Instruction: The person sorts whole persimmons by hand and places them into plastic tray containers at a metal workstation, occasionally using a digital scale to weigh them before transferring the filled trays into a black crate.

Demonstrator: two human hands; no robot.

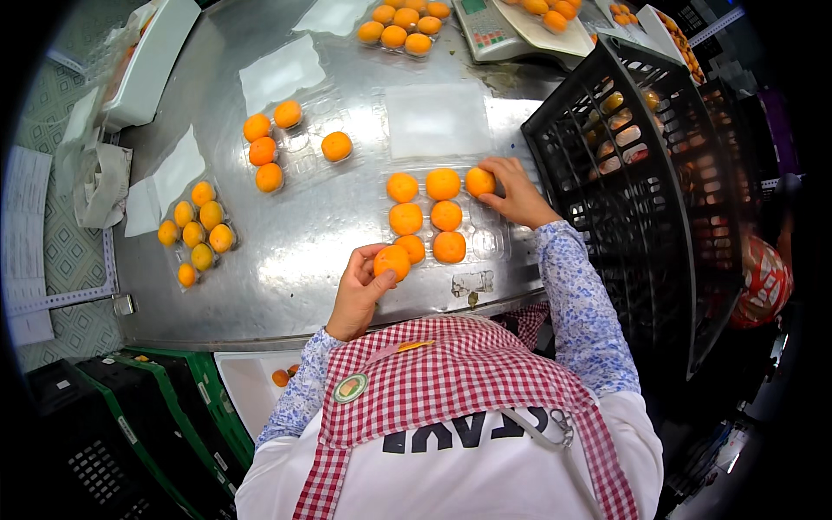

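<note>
My left hand (359,289) holds a round orange fruit (392,261) above the near-left corner of a clear plastic clamshell tray (489,244). Another fruit (411,247) shows partly behind it. In the tray's far-right corner, the fingers of my right hand (517,195) are around a fruit (480,182). Several more fruits fill the left and middle columns, among them one at the centre (446,216). The two nearer cells of the right column hold no fruit. A white pad (437,120) lies in the tray's open lid, on the far side.
A partly filled tray (305,153) and two fuller ones (195,234) (403,26) share the metal table (312,260). A weighing scale (487,32) stands at the back. Black plastic crates (604,195) rise close to my right arm; a white foam box (149,65) sits far left.
</note>
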